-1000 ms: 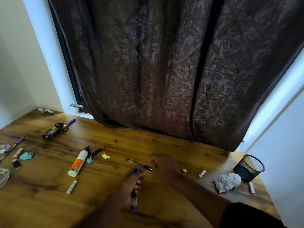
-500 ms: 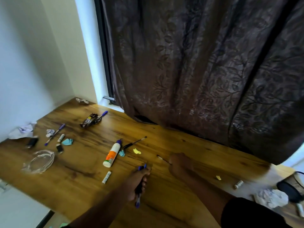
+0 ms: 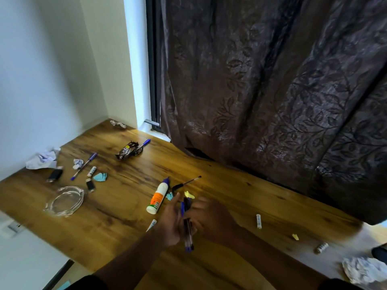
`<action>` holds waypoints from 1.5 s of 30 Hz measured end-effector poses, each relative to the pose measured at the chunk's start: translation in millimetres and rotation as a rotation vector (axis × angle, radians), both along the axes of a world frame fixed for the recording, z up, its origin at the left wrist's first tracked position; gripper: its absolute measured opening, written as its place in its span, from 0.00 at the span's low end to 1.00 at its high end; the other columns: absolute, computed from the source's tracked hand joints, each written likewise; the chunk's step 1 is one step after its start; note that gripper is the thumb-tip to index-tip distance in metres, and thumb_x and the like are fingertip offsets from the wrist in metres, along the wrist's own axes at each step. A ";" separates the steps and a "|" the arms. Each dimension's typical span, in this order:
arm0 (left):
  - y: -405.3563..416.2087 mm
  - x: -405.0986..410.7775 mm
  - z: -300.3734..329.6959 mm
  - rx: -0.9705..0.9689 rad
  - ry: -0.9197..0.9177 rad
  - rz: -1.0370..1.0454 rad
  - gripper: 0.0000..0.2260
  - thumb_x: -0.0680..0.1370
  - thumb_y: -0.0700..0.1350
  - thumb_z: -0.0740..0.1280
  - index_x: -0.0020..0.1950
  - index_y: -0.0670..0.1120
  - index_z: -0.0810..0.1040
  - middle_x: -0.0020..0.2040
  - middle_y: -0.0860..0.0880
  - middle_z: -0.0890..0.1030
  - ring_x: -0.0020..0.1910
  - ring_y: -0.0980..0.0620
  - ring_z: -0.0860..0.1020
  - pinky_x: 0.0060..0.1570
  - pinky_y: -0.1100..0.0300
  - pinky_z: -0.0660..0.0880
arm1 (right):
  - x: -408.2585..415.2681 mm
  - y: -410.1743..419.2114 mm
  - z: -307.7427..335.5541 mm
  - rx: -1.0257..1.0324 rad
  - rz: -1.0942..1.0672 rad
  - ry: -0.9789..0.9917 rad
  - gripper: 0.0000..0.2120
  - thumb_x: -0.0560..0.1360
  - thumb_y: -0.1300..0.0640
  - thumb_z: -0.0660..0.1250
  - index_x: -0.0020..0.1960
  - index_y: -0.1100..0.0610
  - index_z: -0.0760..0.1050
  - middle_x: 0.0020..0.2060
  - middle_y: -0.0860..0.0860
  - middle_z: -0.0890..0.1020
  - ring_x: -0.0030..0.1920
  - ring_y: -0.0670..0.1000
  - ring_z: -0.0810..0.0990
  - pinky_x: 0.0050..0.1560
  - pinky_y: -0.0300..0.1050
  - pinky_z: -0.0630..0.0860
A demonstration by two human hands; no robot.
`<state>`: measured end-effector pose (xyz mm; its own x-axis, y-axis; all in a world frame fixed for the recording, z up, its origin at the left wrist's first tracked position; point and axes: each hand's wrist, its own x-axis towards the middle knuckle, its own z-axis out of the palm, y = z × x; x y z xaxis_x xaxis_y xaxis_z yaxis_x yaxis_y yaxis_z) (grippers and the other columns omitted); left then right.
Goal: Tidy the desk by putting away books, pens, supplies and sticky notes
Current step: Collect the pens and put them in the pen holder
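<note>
Both hands meet over the middle of the wooden desk [image 3: 230, 191]. My left hand [image 3: 170, 222] holds a bundle of blue and dark pens [image 3: 187, 231] upright against its palm, with one finger stretched upward. My right hand [image 3: 211, 216], blurred, curls its fingers against the same bundle from the right. On the desk lie a black pen [image 3: 187, 182], two blue pens [image 3: 83, 166] [image 3: 144, 144], a glue bottle [image 3: 158, 197], yellow sticky scraps [image 3: 189, 194] [image 3: 295, 237] and teal paper bits [image 3: 100, 176].
A glass ashtray [image 3: 65, 200], a lighter [image 3: 55, 174] and crumpled paper [image 3: 43, 160] sit at the left. A snack wrapper [image 3: 127, 151] lies near the window. Small white tubes [image 3: 259, 221] [image 3: 321, 247], crumpled paper [image 3: 364, 268] and a black mesh holder [image 3: 380, 252] are at the right. A dark curtain [image 3: 272, 101] hangs behind.
My right hand lifted the black pen off the desk and brought it to the pens in my left hand. The view has swung left and down.
</note>
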<state>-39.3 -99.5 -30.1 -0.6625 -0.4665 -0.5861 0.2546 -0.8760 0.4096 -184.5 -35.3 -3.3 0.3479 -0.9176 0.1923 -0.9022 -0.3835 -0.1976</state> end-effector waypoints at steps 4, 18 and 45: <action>3.3 1.7 6.9 -0.028 -0.091 0.065 0.23 0.74 0.61 0.67 0.29 0.44 0.83 0.28 0.47 0.77 0.25 0.50 0.77 0.32 0.59 0.68 | 14.8 -6.0 -3.6 -0.044 -0.018 -0.069 0.14 0.76 0.50 0.59 0.52 0.50 0.83 0.44 0.48 0.82 0.44 0.51 0.77 0.38 0.47 0.74; -27.0 48.8 -4.3 -0.072 -0.226 0.049 0.16 0.76 0.53 0.75 0.37 0.49 0.71 0.29 0.53 0.64 0.22 0.58 0.61 0.20 0.66 0.56 | -18.5 -97.8 -36.5 0.057 -0.462 0.020 0.12 0.79 0.53 0.62 0.60 0.46 0.80 0.55 0.44 0.81 0.56 0.49 0.78 0.50 0.45 0.76; -74.1 5.3 12.5 -0.051 0.180 0.388 0.30 0.73 0.70 0.68 0.48 0.42 0.83 0.47 0.41 0.83 0.47 0.43 0.83 0.51 0.50 0.80 | 43.0 -85.8 11.2 -0.009 -0.428 -0.517 0.12 0.76 0.52 0.73 0.60 0.50 0.82 0.47 0.46 0.82 0.42 0.45 0.79 0.43 0.42 0.80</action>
